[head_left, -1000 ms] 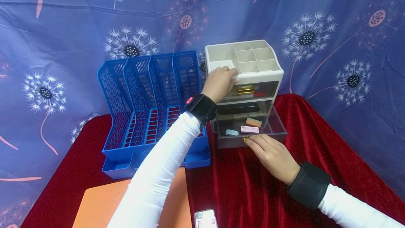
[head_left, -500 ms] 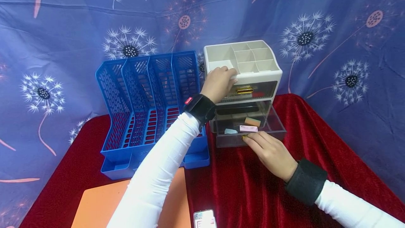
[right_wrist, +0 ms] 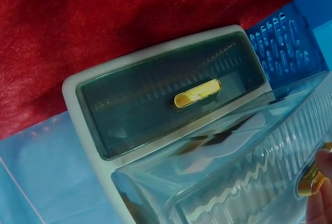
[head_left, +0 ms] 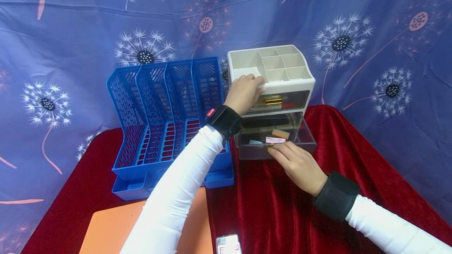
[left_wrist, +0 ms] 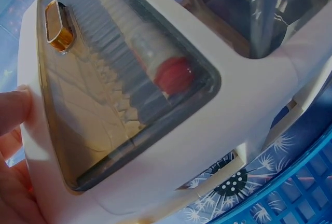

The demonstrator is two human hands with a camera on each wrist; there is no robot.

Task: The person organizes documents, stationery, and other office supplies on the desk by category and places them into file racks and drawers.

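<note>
A white desktop drawer organizer (head_left: 287, 85) stands at the back right, its divided top tray facing up. My left hand (head_left: 245, 94) grips its front top edge, fingers over the rim and the thumb (left_wrist: 14, 109) on the front in the left wrist view. Below, a clear smoky drawer (head_left: 254, 153) stands partly pulled out. My right hand (head_left: 298, 166) pinches its gold handle (right_wrist: 312, 180). Inside that drawer lie a pink and white eraser (head_left: 275, 140), an orange and green block (head_left: 280, 133) and a pale blue piece (head_left: 256, 142). The closed upper drawer (left_wrist: 119, 84) contains a red-ended item.
A blue file rack (head_left: 169, 117) with several slots stands left of the organizer. In front of it lies an orange sheet (head_left: 116, 222), partly under the left sleeve. A small clear case (head_left: 228, 244) rests on the red velvet cloth (head_left: 261, 203) at the near edge.
The lower drawer has slid some way inward, with my right hand moving along on its handle. My left hand has kept its place on the organizer's top edge.
</note>
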